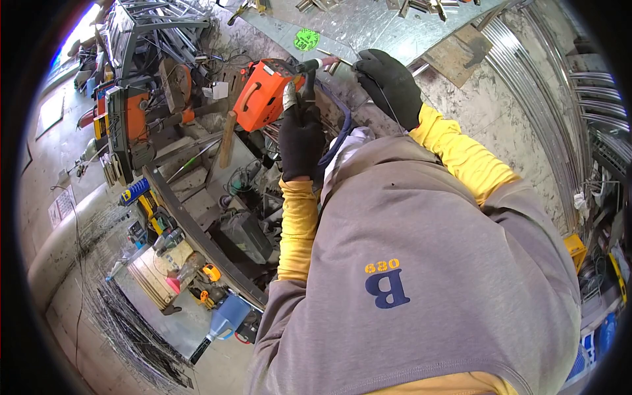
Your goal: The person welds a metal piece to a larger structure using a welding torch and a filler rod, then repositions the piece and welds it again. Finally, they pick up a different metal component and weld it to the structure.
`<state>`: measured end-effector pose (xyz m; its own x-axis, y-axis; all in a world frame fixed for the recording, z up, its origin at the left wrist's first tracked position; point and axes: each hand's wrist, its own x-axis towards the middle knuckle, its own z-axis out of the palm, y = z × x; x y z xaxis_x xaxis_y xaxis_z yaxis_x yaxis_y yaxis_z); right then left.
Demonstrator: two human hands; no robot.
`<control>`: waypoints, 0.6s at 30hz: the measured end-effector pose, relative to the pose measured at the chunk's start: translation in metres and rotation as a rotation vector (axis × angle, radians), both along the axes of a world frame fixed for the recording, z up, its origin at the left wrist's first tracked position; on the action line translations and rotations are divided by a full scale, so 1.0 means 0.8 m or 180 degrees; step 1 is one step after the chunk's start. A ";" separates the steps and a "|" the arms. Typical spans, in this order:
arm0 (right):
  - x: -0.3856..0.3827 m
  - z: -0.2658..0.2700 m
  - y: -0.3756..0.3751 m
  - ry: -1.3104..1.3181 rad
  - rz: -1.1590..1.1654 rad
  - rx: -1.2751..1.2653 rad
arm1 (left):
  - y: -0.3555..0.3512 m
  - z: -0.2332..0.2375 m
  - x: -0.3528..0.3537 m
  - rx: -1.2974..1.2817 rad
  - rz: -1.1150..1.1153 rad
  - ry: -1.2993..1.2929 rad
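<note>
My left hand [301,141], in a black glove with a silvery covering on one finger, is closed around the handle of a welding torch [308,66]. The torch's pinkish nozzle points right, toward my other hand. A dark blue cable [346,125] curves down beside the left glove. My right hand [390,85], also black-gloved, is closed with its fingers bent near the nozzle. It grips a thin metal rod [390,102] that slants back toward my chest. Just left of the torch stands an orange box with a handle [260,95].
A metal table [408,33] with a green round sticker [307,39] and metal pieces lies ahead. Long metal strips [533,99] curve along the right. To the left are a bench with tools, a blue bottle [230,315], scrap metal and a wooden stick [228,139].
</note>
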<state>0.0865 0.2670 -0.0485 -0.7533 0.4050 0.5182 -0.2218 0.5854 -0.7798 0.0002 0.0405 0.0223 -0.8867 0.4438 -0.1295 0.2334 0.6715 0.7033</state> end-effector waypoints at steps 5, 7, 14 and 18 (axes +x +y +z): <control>0.000 0.002 0.001 0.0049 0.0023 -0.0047 | 0.016 0.024 0.013 -0.0138 0.0104 0.0141; 0.003 -0.008 0.002 -0.0307 0.0062 0.0086 | 0.018 0.026 0.017 -0.0216 0.0087 0.0244; 0.005 -0.037 0.004 0.0163 0.0130 0.0131 | 0.022 0.014 0.036 -0.0759 0.0006 0.1316; 0.004 -0.033 0.003 -0.0057 0.0128 -0.0134 | 0.010 -0.005 0.033 -0.0080 -0.0026 0.1238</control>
<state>0.0896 0.2696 -0.0747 -0.7783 0.3953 0.4877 -0.2303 0.5429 -0.8076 0.0265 0.0485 0.0180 -0.8681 0.4521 0.2048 0.4849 0.6844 0.5445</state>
